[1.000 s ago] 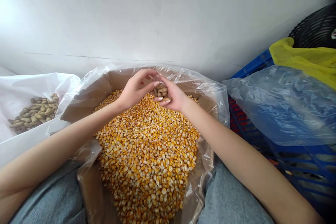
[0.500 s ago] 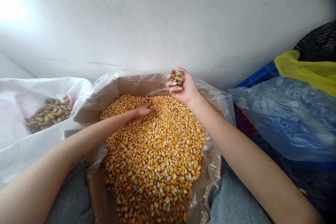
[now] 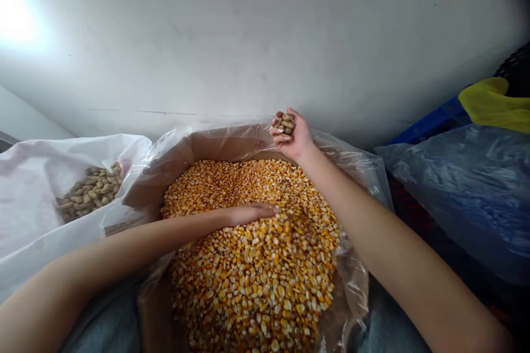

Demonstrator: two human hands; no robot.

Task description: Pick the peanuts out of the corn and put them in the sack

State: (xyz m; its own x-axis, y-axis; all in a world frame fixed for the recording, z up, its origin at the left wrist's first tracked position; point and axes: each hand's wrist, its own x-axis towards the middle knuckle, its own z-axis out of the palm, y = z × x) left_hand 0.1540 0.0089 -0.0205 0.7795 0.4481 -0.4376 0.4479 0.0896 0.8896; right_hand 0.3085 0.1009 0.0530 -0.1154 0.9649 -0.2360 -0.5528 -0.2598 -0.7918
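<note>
My left hand (image 3: 252, 213) lies nearly flat in the loose corn kernels (image 3: 248, 270), fingers stretched out toward the right. Kernels beside its fingertips are blurred as they scatter. Above the far right rim of the carton, my right hand (image 3: 298, 139) is turned palm up, its fingers curled round a small handful of unshelled peanuts (image 3: 285, 123). The corn fills a cardboard box (image 3: 215, 144) lined with a clear plastic bag (image 3: 351, 168).
To the left, a white sack (image 3: 37, 176) holds more unshelled peanuts (image 3: 93, 190). On the right are a clear plastic bag (image 3: 459, 176), a blue crate edge (image 3: 430, 118) and a yellow mesh bag (image 3: 488, 99). A white wall (image 3: 248, 38) stands behind.
My left hand has swept right and nearer through the corn, stirring up kernels. My right hand still holds the peanuts in much the same place. The view has shifted slightly.
</note>
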